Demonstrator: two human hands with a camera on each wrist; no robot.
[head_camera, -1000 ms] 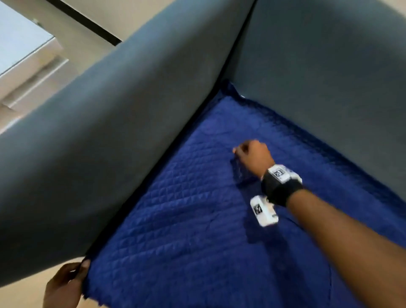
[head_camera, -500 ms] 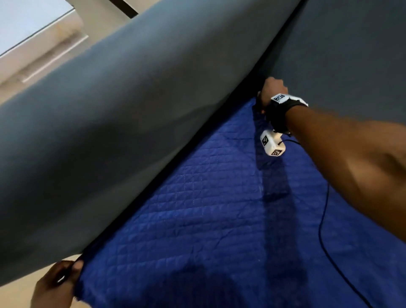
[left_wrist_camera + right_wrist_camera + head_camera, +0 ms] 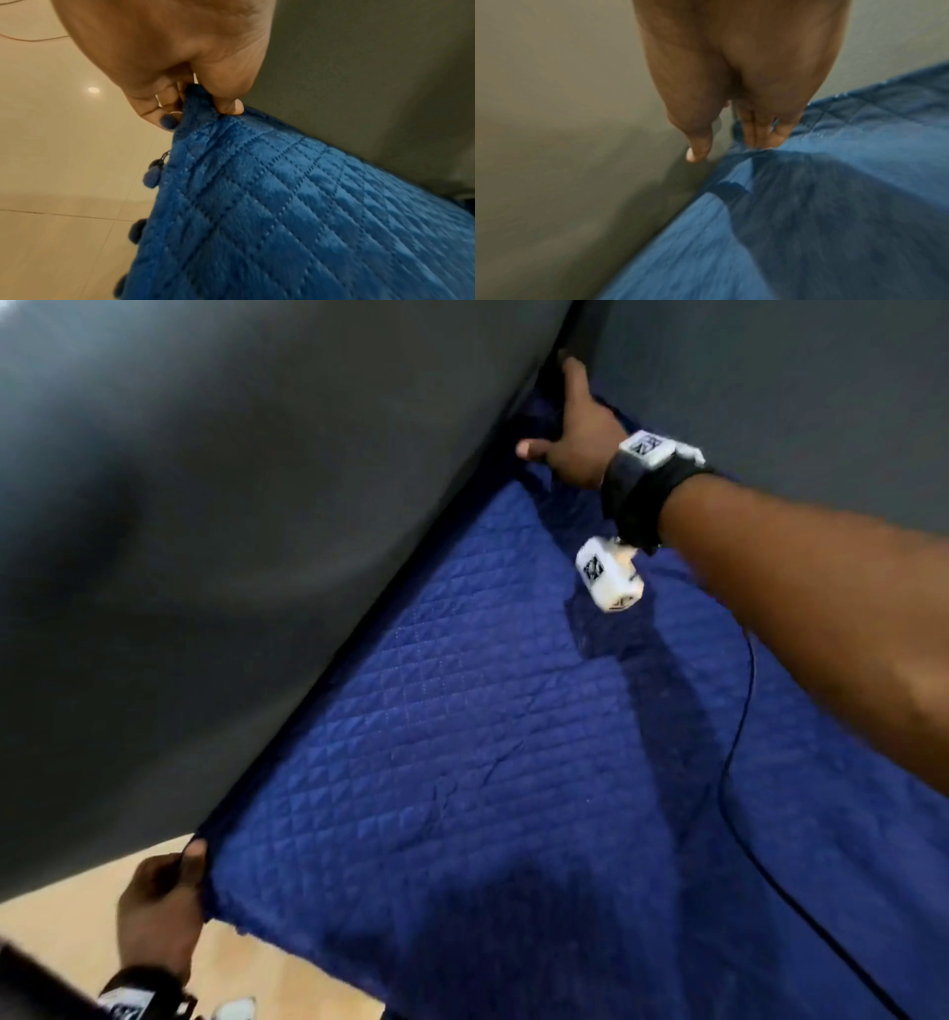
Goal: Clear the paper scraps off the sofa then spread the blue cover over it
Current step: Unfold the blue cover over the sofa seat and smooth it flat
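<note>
The blue quilted cover lies over the sofa seat, between the grey armrest and the grey backrest. My right hand reaches to the far corner, where its straight fingers press the cover's edge into the gap between armrest and backrest. In the right wrist view the right hand touches the cover with the thumb spread against the grey upholstery. My left hand pinches the cover's front corner beside the armrest. In the left wrist view the left hand pinches the cover between thumb and fingers. No paper scraps are visible.
Beige tiled floor shows below the sofa's front edge. A thin black cable hangs from my right wrist across the cover. Small blue pom-poms line the cover's hanging edge.
My right hand moved from the middle of the cover up to the far corner, and its curled fingers straightened. My left hand kept its pinch on the front corner.
</note>
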